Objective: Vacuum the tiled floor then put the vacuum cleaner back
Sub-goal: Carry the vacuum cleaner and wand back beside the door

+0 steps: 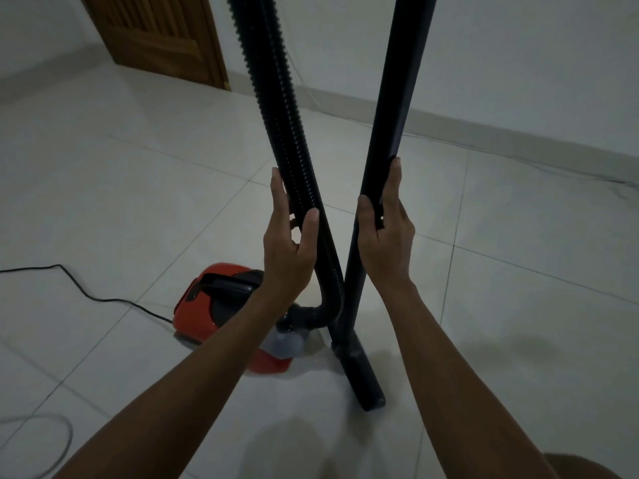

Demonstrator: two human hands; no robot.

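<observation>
Your left hand (288,243): wrapped around ribbed black hose (276,108) | your right hand (385,233): clasping smooth rigid wand (397,88) | red canister (211,305) on glossy tiles (518,271).

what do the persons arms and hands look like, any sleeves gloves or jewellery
Both forearms are bare up to the frame edge, with no sleeves in view. The left hand and right hand wear no gloves, and no rings, watch or bracelets show on the fingers or wrists.
</observation>
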